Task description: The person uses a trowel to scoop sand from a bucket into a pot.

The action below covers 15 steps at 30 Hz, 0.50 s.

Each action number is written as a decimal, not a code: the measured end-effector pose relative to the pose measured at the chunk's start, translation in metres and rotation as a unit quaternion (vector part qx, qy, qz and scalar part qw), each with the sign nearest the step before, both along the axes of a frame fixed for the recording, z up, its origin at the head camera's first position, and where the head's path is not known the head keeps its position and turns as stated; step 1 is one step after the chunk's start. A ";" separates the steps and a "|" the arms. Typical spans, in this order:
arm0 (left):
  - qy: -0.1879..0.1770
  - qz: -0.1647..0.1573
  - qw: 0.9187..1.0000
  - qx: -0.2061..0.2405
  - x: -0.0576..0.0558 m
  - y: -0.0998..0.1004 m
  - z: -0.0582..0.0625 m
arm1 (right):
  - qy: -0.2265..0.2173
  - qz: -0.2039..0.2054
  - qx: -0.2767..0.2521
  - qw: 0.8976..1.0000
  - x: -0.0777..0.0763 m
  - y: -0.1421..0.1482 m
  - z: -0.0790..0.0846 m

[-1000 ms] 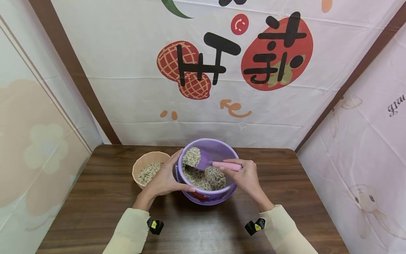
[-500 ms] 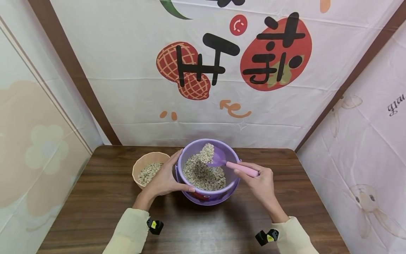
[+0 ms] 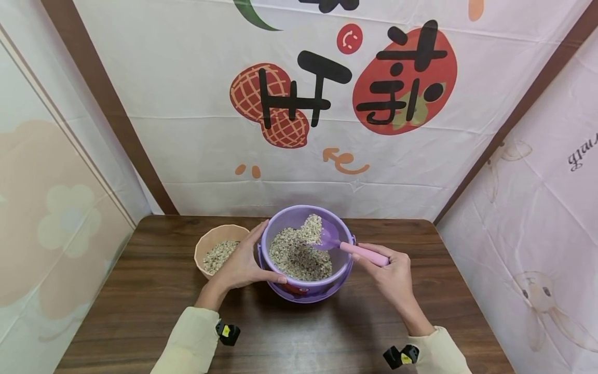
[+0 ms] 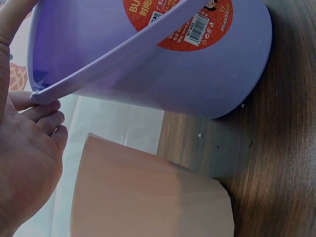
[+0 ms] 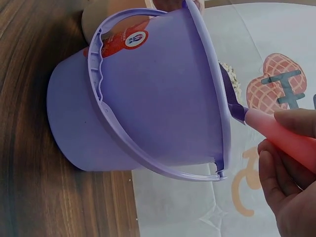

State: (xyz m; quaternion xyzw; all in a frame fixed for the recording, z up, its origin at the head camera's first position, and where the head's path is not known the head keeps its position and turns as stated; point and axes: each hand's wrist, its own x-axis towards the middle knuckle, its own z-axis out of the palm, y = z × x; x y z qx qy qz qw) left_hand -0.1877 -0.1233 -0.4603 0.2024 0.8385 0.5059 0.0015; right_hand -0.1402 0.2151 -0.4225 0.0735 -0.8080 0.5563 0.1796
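Observation:
A purple bucket (image 3: 342,270) stands on the table, partly filled with pale speckled grains (image 3: 299,262). My left hand (image 3: 240,266) grips its rim from the left, thumb at the near side; in the left wrist view, fingertips (image 4: 48,118) show by the handle joint. My right hand (image 3: 390,270) holds the pink handle of a small shovel (image 3: 364,253), thumb on top. Its purple blade, heaped with grains (image 3: 312,228), is over the bucket's opening, above the grains inside. In the right wrist view the blade shows just past the bucket's rim (image 5: 217,74).
Left of the bucket is a peach-coloured faceted tub (image 3: 204,244) with the same kind of grains, partly covered by my left hand. The bucket's carrying handle (image 5: 133,145) hangs down its near side. Behind the wooden table (image 3: 299,343) rises a printed cloth wall (image 3: 196,156).
My right hand has drawn the loaded shovel rightward, from the bucket's left rim toward its right side. The left hand has kept its place on the bucket.

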 end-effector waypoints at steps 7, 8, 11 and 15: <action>-0.001 0.032 0.999 -0.028 0.009 -0.015 0.006 | -0.003 0.005 0.000 1.000 -0.001 -0.001 0.004; 0.000 0.041 0.999 -0.037 0.010 -0.020 0.007 | -0.005 0.006 -0.002 1.000 -0.001 -0.001 0.005; 0.009 0.066 0.997 -0.041 0.013 -0.037 0.008 | -0.008 0.011 -0.002 1.000 -0.001 -0.002 0.007; 0.006 0.109 0.993 -0.053 0.016 -0.065 0.004 | -0.015 0.019 -0.003 1.000 -0.001 -0.004 0.010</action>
